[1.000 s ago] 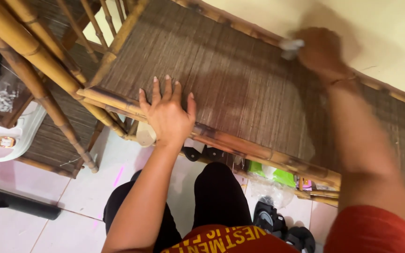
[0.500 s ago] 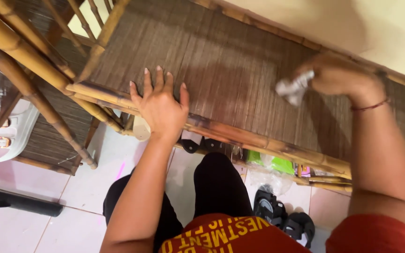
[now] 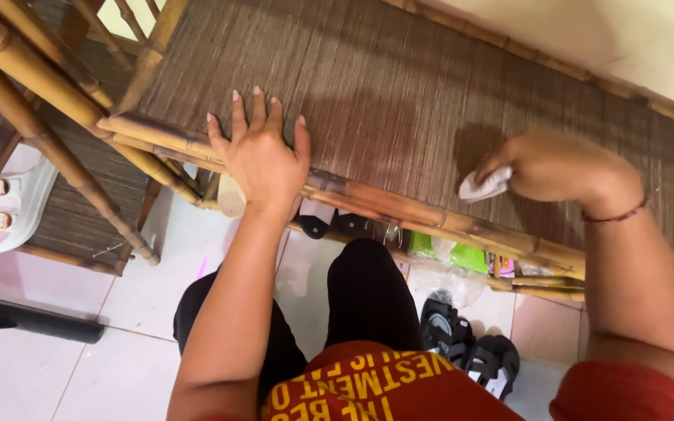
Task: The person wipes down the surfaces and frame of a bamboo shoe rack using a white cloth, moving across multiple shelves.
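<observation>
A woven brown tabletop [image 3: 368, 86] with a bamboo frame [image 3: 399, 209] fills the upper part of the head view. My left hand [image 3: 259, 152] lies flat on its near left edge, fingers spread, holding nothing. My right hand [image 3: 555, 168] is closed around a small crumpled white cloth [image 3: 484, 185] and presses it on the tabletop close to the near bamboo rail. A darker, damp-looking patch [image 3: 360, 129] shows on the weave between my hands.
Bamboo poles and a lower woven shelf [image 3: 79, 210] stand at the left, next to a white plastic item [image 3: 1, 218]. Under the table lie dark sandals [image 3: 470, 343], a green packet [image 3: 458, 256] and clear plastic. The floor is pale tile; a cream wall [image 3: 626, 31] runs behind.
My right hand has drawn the white cloth from the far edge of the tabletop toward the near rail. My left hand has stayed flat in place.
</observation>
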